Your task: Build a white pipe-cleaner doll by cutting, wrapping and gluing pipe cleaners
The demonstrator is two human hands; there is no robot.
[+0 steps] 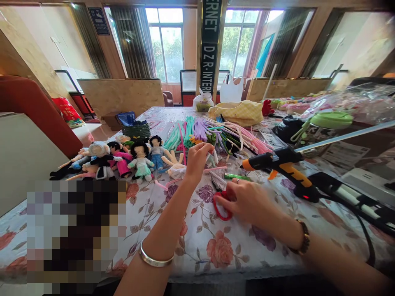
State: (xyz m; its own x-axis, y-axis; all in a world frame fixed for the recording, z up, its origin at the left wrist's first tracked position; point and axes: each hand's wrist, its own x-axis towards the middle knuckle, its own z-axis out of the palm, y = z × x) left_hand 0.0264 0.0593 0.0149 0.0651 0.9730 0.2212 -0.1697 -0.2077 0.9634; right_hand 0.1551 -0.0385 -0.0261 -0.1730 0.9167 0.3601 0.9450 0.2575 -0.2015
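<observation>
My left hand (198, 161) is raised over the middle of the table, its fingers pinched together; what they hold, if anything, is too small to name. My right hand (248, 201) is low over the cloth at the red-handled scissors (222, 207), its fingers curled at the handles. The scissor blades point away from me. A green strip (237, 176) lies just beyond my right hand. Left of my left hand is a pale cream plush piece (175, 164) with finger-like strands. Bundles of coloured fuzzy stems (200, 130) lie behind my left hand.
Several small dolls (140, 160) sit at the left by a dark green basket (135, 131). A glue gun (284, 168) with a long stick stands at the right, its cable running toward me. A green-lidded jar (331, 123) and a yellow checked bag (239, 113) are farther back.
</observation>
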